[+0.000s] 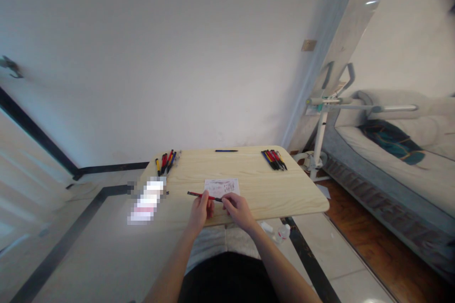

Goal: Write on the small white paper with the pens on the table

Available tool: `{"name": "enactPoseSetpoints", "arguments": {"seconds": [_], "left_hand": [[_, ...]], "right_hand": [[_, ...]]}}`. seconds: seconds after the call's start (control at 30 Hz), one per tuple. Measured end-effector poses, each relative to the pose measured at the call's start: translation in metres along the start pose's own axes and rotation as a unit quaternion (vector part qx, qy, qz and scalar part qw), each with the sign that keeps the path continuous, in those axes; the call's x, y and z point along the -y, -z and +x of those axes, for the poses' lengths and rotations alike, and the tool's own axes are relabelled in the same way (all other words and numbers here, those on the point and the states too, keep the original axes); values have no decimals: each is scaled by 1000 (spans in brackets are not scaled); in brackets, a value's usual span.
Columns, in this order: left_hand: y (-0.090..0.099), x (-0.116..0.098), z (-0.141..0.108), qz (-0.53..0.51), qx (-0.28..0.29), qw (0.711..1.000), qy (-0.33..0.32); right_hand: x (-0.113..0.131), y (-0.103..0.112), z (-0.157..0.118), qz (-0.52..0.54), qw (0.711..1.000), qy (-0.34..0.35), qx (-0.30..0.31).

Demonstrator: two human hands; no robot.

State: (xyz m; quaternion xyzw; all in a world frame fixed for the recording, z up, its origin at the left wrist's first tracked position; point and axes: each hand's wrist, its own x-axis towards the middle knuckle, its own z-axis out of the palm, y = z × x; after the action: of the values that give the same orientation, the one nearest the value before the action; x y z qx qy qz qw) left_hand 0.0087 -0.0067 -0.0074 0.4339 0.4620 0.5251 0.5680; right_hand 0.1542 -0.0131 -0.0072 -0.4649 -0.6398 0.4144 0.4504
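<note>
A red pen (213, 198) with dark ends lies level between my two hands above the near part of the table. My left hand (202, 208) pinches it around the middle of its barrel. At its dark right end, the fingers of my right hand (236, 207) are closed on the tip. Just behind the pen is a sheet of paper (223, 184) with dark marks, partly covered by my hands. Whether the marks are writing or print is too blurred to tell.
Several pens (167, 162) lie at the table's left, and a row of pens (274, 160) at the right. A blue pen (226, 151) rests near the back edge of the wooden table (284, 201). A plastic bottle (283, 233) stands beyond the near edge. Exercise equipment (322, 137) and a sofa (384, 175) are right.
</note>
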Motion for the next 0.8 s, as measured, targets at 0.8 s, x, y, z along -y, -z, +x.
{"name": "enactPoseSetpoints", "arguments": {"seconds": [0.8], "left_hand": [[1,1,0,-4,1,1000,-7]], "right_hand": [[-8,-1,2,22,999,11,31]]}}
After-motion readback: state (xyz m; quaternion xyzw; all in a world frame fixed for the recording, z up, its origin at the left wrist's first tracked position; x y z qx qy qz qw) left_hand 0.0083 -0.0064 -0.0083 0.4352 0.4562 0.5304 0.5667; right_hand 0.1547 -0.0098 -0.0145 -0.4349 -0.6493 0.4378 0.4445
